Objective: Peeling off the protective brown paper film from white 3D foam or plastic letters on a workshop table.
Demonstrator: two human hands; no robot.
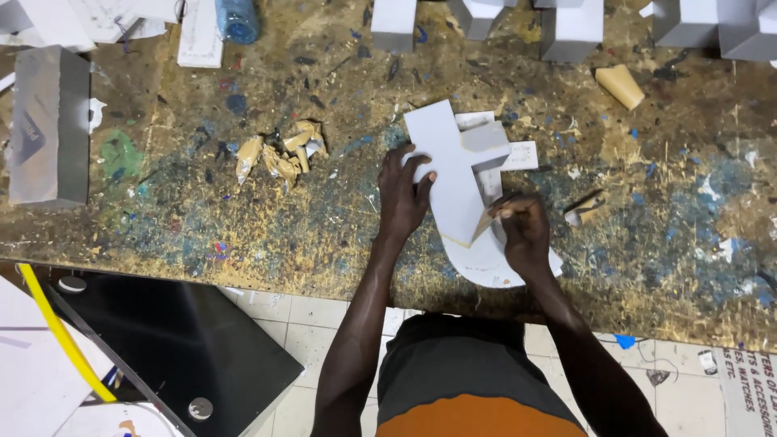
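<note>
Below our chest the tiled floor (324,324) shows, and on the paint-spattered workbench (202,218) our left hand (402,194) presses spread fingers on the white foam-board shape (449,174), beside crumpled brown tape scraps (279,154). Our right hand (524,231) pinches a small tan tool (490,220) at the shape's lower edge; we judge short, even strokes with firm left-hand pressure will serve best.

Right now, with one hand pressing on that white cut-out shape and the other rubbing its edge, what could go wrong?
1. The right hand rubs a small tan piece along the edge of the flat white cut-out shape; fingertips sit close and might get scraped.
2. Only the left hand pins the shape, so it could slide on the paint-spattered wooden workbench.
3. The shape's rounded end sits near the bench edge and might tip off.
</note>
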